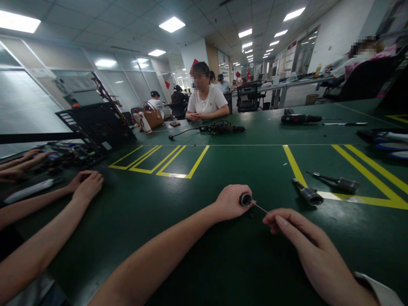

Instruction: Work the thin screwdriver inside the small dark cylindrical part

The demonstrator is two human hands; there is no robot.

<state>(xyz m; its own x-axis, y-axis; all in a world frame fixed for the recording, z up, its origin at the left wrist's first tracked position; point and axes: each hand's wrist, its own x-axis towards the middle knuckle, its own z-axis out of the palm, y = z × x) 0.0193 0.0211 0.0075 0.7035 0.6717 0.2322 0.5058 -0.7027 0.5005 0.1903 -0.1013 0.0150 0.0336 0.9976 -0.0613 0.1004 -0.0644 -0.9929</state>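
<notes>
My left hand point(232, 202) is closed around a dark metal hole saw point(245, 199), its round open end turned towards me. The rest of that tool is hidden in the palm. Between thumb and fingers my right hand point(299, 233) pinches a thin metal rod point(260, 207), whose far end meets the side of the hole saw by my left fingers. Whether the rod is a hex key I cannot tell. Just below lies a tiny dark ring-like piece point(251, 215). To the right rest two similar cup-shaped tools with shanks, a nearer one point(310, 196) and a farther one point(347, 185).
Yellow tape point(174, 174) marks the green table point(153, 238). A co-worker's hands point(87, 185) rest at left, near dark equipment point(95, 127). Farther back are a tangled cable bundle point(221, 127), a power drill point(301, 119) and a seated person point(207, 100). Blue-edged items point(390, 144) sit far right.
</notes>
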